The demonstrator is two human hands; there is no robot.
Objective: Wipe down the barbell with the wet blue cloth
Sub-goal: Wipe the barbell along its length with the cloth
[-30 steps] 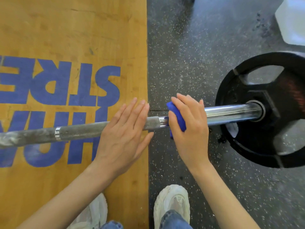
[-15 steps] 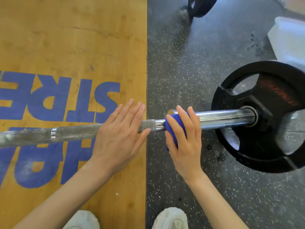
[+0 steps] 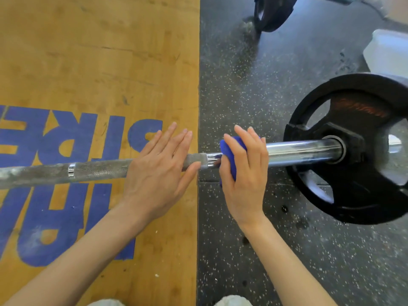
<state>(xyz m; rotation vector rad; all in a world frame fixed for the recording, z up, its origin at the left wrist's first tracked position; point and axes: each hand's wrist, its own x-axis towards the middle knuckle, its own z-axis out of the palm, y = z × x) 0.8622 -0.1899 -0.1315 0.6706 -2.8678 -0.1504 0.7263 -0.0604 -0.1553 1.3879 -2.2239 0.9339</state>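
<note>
lying across a wooden platform (image 3: 99, 62) with partly hidden blue lettering: barbell (image 3: 295, 151), carrying a black plate (image 3: 353, 195). resting flat on its rough shaft, fingers straight: left hand (image 3: 154, 173). pressing blue cloth (image 3: 229, 151) onto the chrome sleeve, fingers curling over it: right hand (image 3: 245, 173).

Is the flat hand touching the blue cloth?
Apart. The head view shows bare bar between the left hand and the blue cloth.

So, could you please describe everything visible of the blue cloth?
The blue cloth is a deep blue, soft-looking fabric, bunched over the barbell where the knurled shaft meets the smooth chrome sleeve. The right hand presses it there, fingers draped over, hiding most of it. Wetness cannot be judged.
</note>
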